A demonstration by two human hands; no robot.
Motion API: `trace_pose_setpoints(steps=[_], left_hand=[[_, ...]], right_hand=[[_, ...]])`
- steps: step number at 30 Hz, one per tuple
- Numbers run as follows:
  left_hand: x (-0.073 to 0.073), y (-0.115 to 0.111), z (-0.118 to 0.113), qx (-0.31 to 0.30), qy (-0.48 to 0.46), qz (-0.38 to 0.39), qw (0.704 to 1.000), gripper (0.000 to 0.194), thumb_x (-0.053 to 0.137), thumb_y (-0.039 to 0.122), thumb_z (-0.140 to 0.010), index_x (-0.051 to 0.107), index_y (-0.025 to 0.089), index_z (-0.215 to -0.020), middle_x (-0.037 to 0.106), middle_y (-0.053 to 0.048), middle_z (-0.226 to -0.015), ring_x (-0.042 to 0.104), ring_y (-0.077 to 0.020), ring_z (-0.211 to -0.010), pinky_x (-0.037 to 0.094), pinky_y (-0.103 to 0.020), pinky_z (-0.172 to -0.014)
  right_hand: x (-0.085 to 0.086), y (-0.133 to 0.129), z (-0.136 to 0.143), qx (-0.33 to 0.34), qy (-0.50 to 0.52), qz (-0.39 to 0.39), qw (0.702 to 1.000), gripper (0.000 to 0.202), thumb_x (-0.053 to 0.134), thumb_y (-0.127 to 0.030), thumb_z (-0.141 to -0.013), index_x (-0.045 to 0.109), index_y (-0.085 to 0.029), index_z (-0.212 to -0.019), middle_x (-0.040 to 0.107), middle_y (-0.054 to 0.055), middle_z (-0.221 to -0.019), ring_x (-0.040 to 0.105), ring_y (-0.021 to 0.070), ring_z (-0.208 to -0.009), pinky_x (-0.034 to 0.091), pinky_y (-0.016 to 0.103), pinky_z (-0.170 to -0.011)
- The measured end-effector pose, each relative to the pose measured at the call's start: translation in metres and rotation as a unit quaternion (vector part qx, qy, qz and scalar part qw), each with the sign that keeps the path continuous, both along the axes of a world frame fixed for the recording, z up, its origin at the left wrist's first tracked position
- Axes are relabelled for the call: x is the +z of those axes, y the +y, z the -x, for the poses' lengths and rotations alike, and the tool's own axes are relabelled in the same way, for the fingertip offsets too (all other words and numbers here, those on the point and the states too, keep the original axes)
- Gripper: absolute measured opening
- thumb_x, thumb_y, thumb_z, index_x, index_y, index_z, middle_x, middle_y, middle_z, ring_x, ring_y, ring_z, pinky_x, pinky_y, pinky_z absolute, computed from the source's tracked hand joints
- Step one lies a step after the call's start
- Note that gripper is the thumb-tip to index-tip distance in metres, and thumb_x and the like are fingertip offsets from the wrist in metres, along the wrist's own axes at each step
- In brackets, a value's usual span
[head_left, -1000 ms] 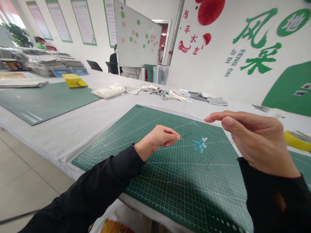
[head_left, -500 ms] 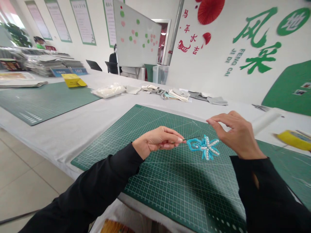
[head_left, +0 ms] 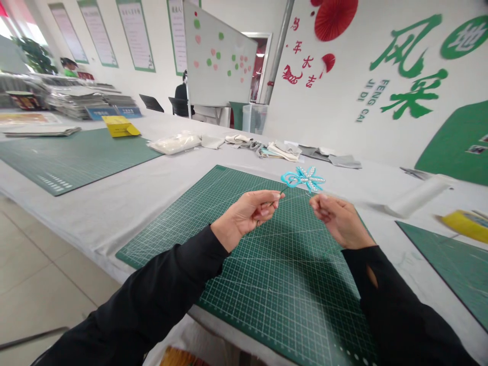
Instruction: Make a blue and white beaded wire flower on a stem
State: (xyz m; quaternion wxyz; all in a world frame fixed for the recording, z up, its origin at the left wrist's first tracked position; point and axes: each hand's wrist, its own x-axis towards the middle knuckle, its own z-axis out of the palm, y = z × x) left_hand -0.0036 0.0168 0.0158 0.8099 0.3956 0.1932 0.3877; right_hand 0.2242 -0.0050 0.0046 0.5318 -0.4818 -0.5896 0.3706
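Observation:
A blue flower with rows of white beads (head_left: 310,179) is held up over the far edge of the green cutting mat (head_left: 251,284). My left hand (head_left: 253,211) pinches its thin dark green stem, with the blue loop and petals pointing away to the right. Just below the flower's right side is my right hand (head_left: 337,216), its fingers curled together. Whether those fingers grip a petal tip, a thread or nothing is too small to tell.
Folded cloth pieces (head_left: 282,150) and a clear plastic bag (head_left: 176,143) lie behind the mat. A white roll (head_left: 419,195) and a yellow object (head_left: 467,224) are at right. A yellow packet (head_left: 120,126) rests on another mat (head_left: 80,160). A person (head_left: 69,67) is far left.
The flower has tilted upward and away in my left hand. My right hand has moved down and left beneath it, and its fingers have closed together.

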Motion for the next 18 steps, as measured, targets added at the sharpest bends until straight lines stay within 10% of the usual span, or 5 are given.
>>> trace_pose_setpoints(steps=[6,10,18], left_hand=[[-0.003,0.003,-0.002,0.015,-0.010,0.012,1.000,0.010,0.063,0.016,-0.077,0.062,0.008,-0.071,0.049,0.004,-0.055,0.030,0.0007,-0.040,0.016,-0.015,-0.036],[-0.004,0.002,-0.002,0.013,-0.020,0.010,1.000,0.009,0.064,0.016,-0.076,0.062,0.008,-0.072,0.050,0.004,-0.058,0.031,0.0012,-0.040,0.017,-0.014,-0.037],[0.001,-0.003,-0.002,-0.003,-0.040,-0.005,0.999,0.011,0.065,0.017,-0.075,0.064,0.006,-0.075,0.050,0.003,-0.058,0.030,0.0014,-0.041,0.017,-0.014,-0.037]], right_hand=[[0.012,-0.010,0.019,0.069,0.243,0.049,0.966,0.042,0.062,-0.040,-0.080,0.038,-0.019,-0.053,0.059,0.003,-0.095,0.024,0.0098,-0.055,0.026,0.026,-0.044],[0.017,-0.015,0.026,0.108,0.372,0.063,0.920,0.046,0.065,-0.036,-0.080,0.035,-0.017,-0.052,0.053,-0.001,-0.076,0.017,0.0086,-0.052,0.026,0.023,-0.043],[0.012,-0.012,0.038,0.112,0.251,0.064,0.959,0.036,0.059,-0.034,-0.086,0.045,-0.017,-0.057,0.036,-0.003,-0.062,0.018,0.0082,-0.051,0.018,0.023,-0.045]])
